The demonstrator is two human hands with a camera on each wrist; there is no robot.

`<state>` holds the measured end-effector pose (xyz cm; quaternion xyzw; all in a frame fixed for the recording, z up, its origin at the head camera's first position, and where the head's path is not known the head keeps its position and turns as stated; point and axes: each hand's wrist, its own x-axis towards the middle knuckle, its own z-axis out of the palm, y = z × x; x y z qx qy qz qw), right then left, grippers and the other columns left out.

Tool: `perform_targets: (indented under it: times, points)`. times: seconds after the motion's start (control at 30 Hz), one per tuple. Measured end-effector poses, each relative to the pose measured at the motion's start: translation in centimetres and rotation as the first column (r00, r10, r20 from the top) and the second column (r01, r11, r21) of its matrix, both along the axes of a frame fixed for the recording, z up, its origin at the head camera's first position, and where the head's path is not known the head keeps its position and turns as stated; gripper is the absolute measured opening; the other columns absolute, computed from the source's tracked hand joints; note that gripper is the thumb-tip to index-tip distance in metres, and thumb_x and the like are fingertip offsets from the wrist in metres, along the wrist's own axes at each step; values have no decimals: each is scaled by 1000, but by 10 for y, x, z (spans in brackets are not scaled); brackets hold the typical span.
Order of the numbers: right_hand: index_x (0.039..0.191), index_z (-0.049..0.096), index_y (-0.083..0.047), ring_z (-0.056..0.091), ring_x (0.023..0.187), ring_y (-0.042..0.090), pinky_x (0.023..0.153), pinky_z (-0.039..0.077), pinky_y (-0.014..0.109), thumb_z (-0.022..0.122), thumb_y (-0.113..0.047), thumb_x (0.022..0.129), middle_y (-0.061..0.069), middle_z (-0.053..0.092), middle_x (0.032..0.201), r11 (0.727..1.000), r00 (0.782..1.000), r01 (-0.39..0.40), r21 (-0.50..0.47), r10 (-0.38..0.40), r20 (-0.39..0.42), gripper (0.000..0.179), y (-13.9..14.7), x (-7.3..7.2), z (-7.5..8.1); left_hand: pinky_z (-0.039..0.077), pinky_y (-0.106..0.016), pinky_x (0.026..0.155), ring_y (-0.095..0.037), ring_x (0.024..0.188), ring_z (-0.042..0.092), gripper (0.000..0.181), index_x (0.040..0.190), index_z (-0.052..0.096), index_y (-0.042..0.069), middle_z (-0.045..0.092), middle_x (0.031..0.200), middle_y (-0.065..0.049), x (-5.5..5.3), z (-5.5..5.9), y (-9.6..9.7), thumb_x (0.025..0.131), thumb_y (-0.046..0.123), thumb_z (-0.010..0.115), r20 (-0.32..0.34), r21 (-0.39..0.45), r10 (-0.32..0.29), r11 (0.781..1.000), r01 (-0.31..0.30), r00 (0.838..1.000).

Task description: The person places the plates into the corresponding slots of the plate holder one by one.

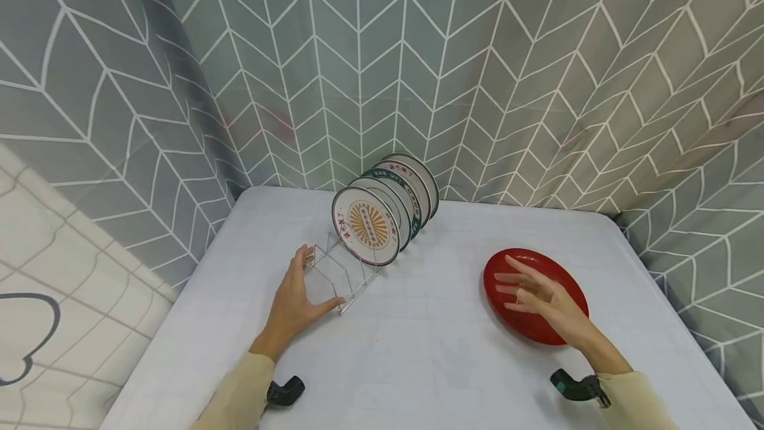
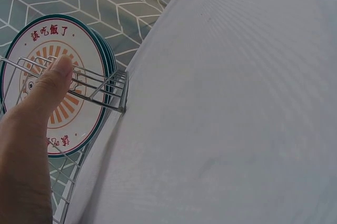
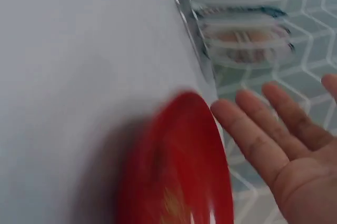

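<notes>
My left hand (image 1: 294, 304) grips the near end of a silver wire dish rack (image 1: 361, 292), its thumb and fingers spread across the frame. In the left wrist view the thumb (image 2: 55, 79) lies over the wires. Several round plates (image 1: 367, 225) stand on edge in the rack, one behind another; the front one is white with an orange sunburst and red characters. On the right, my right hand (image 1: 546, 300) is over a red plate (image 1: 525, 325), fingers extended and apart. The right wrist view has the fingers beside the plate's rim, holding nothing.
A white cloth covers the table (image 1: 430, 363). Grey patterned curtains (image 1: 453, 71) hang along the back and sides. Black wrist mounts (image 1: 286, 391) stick out from both sleeves, close over the cloth.
</notes>
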<state>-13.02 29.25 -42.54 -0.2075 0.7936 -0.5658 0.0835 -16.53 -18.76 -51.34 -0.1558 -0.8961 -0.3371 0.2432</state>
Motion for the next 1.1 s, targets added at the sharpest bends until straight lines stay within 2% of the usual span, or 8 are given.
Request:
perform_targets:
  times: [0.13,0.27,0.4,0.5,0.73,0.87,0.97,1.1]
  points:
    - [155,24,-5,65,115,10,85,60,32,41,-1,102,-2,59,135,999,999,19,31,-18,-27,55,37,-4,4,41,-50,110,-32,133,48,130,154,18,3,44,149,-16,1,0,0,57,46,93,-3,5,12,1000,-12,1000]
    - [154,29,-10,70,100,10,78,62,28,40,-3,103,-15,64,125,982,986,162,101,-156,-64,53,89,-4,5,42,-51,110,-32,133,48,130,155,16,6,44,149,-15,1,-2,0,58,48,92,11,7,11,1000,-11,1000]
    - [152,36,-13,68,87,7,72,61,24,39,-1,103,-14,68,114,969,970,237,-67,-239,-33,50,136,6,0,41,-50,111,-32,134,48,129,155,16,6,43,150,-16,0,-3,1,61,52,89,28,2,5,1000,-5,1000]
    - [150,41,-20,66,83,10,70,61,25,36,1,104,-9,70,108,950,969,245,-192,-238,61,51,159,15,-9,40,-50,111,-32,134,47,128,155,17,4,43,150,-16,0,-2,0,61,51,90,25,-1,8,1000,-8,1000]
    - [135,43,-51,65,79,16,68,63,33,41,-14,105,-16,68,99,952,931,257,163,-290,222,48,168,27,-32,41,-52,110,-33,134,47,129,154,17,3,43,149,-17,0,0,-1,59,48,91,21,-4,9,1000,-9,1000]
    - [122,47,-56,67,79,19,70,63,36,42,-19,105,-12,68,97,954,906,220,205,-278,319,41,157,24,-33,41,-50,111,-32,133,48,131,155,17,3,44,149,-16,1,-1,0,57,46,93,9,5,10,1000,-10,1000]
    - [141,46,-32,68,78,20,72,63,35,43,-26,105,-5,68,94,945,879,198,259,-288,379,37,147,20,-32,42,-48,111,-32,133,49,131,155,17,4,45,149,-16,1,-2,0,56,44,94,-6,9,12,1000,-12,1000]
    - [146,19,14,66,71,21,71,63,34,44,-32,104,5,66,84,912,857,204,356,-342,386,67,133,16,-31,42,-49,110,-31,133,49,131,154,18,4,45,149,-15,1,-2,1,56,44,94,-11,11,11,1000,-11,1000]
